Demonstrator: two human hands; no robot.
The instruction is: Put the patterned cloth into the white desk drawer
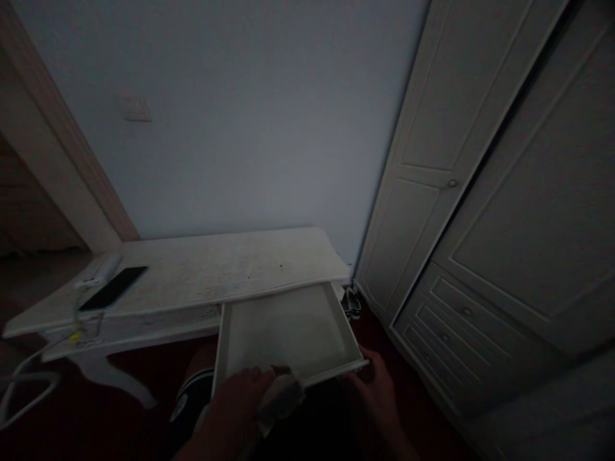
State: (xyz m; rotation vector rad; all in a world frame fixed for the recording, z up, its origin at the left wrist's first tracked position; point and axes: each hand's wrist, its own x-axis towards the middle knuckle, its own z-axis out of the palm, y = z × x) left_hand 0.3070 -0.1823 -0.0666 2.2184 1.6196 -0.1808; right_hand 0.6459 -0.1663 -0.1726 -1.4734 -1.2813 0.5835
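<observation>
A white drawer is pulled out from a white table that stands against the wall. Nothing lies on the part of its bottom that shows. Closed around a crumpled pale cloth, my left hand is by the drawer's front edge, left of its middle. At the front right corner, my right hand grips the drawer, with thumb and fingers on the edge. The dim light hides the fingertips of both hands in part.
A phone and a white power strip with cables lie at the table's left end. Shoes stand on the dark red floor beyond the drawer. A white wardrobe with drawers rises on the right. My leg is under the table.
</observation>
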